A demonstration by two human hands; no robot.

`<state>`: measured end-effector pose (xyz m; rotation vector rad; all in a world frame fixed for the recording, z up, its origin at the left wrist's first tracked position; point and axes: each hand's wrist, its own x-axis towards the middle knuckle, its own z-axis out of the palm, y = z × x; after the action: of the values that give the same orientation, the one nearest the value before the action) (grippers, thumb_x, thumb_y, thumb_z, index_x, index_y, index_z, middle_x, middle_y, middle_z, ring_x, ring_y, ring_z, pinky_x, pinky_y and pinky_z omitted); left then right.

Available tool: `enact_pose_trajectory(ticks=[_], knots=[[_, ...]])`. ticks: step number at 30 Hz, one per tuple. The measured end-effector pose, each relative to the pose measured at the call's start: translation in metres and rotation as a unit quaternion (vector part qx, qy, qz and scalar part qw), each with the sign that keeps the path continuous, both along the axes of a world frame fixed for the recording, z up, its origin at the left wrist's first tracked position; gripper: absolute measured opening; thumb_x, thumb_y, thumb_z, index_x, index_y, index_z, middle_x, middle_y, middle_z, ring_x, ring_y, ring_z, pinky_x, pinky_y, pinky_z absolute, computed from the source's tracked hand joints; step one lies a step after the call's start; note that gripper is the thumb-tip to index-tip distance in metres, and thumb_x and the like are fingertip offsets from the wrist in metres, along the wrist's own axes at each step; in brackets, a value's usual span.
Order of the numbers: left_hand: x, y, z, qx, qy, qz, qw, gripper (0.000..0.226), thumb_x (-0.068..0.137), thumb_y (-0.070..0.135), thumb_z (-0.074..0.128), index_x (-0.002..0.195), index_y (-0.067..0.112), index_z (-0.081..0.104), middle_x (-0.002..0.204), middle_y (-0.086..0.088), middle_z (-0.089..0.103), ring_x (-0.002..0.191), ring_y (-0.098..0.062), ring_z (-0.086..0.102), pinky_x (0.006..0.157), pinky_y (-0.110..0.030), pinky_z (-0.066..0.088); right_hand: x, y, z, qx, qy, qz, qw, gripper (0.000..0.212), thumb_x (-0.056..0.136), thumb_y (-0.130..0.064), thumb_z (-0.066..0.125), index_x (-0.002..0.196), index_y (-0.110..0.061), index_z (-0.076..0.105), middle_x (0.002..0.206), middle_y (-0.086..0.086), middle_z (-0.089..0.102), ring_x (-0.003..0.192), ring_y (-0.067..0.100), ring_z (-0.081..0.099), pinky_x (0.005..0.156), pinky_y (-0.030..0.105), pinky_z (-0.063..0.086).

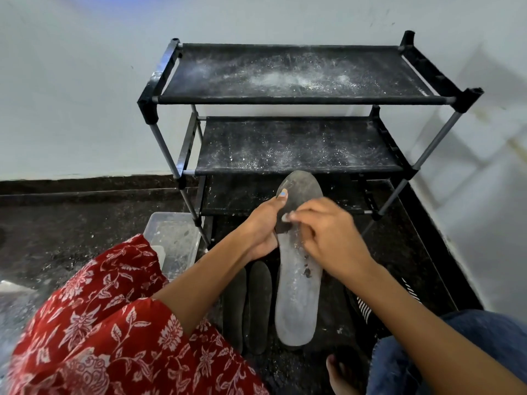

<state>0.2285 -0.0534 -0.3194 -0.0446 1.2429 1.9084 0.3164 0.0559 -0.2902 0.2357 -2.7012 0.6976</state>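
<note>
Insole (296,297), dusty, held lengthwise in front of the rack (288,149), above two dark insoles (248,303). Left hand (263,226) grips its left edge. Right hand (328,238) rests curled fingers on its face; blurred, grip unclear. Box (171,238) to the left.

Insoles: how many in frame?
3. Dusty grey insole gripped by the left hand, right hand pinching at it. Two dark ones on the floor beside it: outer dark insole, inner dark insole. Others may hide behind the held one.

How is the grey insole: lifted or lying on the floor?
Lifted: left hand grips the insole by its edge; right hand pinches it.
</note>
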Motion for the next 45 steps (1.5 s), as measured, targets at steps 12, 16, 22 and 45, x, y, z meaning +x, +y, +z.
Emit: enact_pose_trajectory(ticks=[12,16,22,45], knots=[[0.0,-0.003,0.001,-0.023,0.058,0.013,0.998,0.03,0.104,0.024,0.03,0.108,0.012,0.057,0.095,-0.009,0.067,0.081,-0.019,0.065,0.076,-0.033,0.053,-0.003,0.007,-0.004,0.016,-0.046,0.001,0.999,0.024,0.075,0.005,0.063,0.093,-0.007,0.074,0.087,0.005,0.068,0.085,0.022,0.062,0.077,0.031,0.051],[0.003,-0.002,0.001,-0.026,0.074,0.007,0.997,0.033,0.104,0.024,0.03,0.116,0.007,0.056,0.104,-0.013,0.065,0.09,-0.022,0.063,0.087,-0.037,0.05,-0.006,0.013,-0.002,-0.027,0.054,-0.065,0.996,0.021,0.078,0.005,0.065,0.094,-0.005,0.074,0.088,0.008,0.068,0.081,0.02,0.061,0.075,0.028,0.053],[0.006,0.0,-0.004,-0.02,0.077,0.007,0.997,0.031,0.104,0.024,0.031,0.111,0.012,0.058,0.103,-0.011,0.066,0.091,-0.022,0.064,0.089,-0.037,0.05,-0.006,0.015,-0.006,0.0,-0.027,-0.049,0.998,0.022,0.08,0.004,0.062,0.096,-0.006,0.074,0.09,0.006,0.067,0.084,0.02,0.062,0.077,0.03,0.052],[0.004,-0.004,0.001,-0.014,0.063,0.035,0.997,0.027,0.098,0.023,0.048,0.094,0.002,0.064,0.084,-0.01,0.071,0.071,-0.018,0.069,0.067,-0.028,0.058,-0.002,0.013,-0.007,-0.047,-0.028,-0.102,0.993,0.013,0.073,-0.003,0.069,0.082,-0.01,0.075,0.082,0.002,0.069,0.066,0.013,0.064,0.066,0.023,0.053]])
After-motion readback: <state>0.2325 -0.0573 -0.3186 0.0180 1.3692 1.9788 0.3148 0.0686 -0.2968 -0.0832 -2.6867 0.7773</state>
